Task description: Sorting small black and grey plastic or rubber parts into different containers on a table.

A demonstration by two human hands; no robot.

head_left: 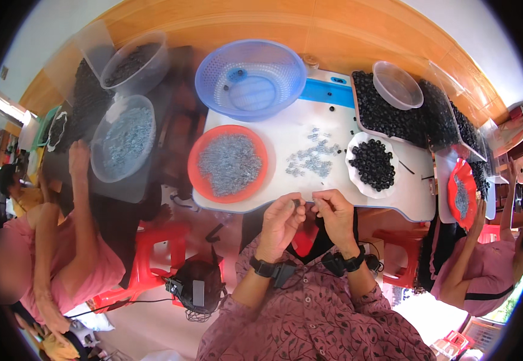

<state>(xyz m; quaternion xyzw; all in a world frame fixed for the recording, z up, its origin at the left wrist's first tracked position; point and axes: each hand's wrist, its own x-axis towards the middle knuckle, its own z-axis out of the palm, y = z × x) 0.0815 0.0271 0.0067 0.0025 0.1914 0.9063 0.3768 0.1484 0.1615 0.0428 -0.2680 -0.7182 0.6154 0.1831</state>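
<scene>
Just beyond the near edge of the table, my two hands are raised close together with their fingertips almost meeting. My left hand (281,224) pinches a small black part (298,203) between thumb and fingers. The fingers of my right hand (337,220) are pressed together too, perhaps round a tiny clear part, too small to make out. Ahead of the hands lie scattered small clear pieces (313,157). To the left a red basin (195,174) is heaped with clear pieces (230,163). To the right a white scalloped dish (357,180) holds black ring-like parts (372,163).
A blue perforated basin (213,90) stands at the back of the white table (255,209). Back right, a tray of black parts (367,114) carries a clear tub (406,99). Co-workers sit left (87,240) and right (472,271). Red stools (159,240) stand below.
</scene>
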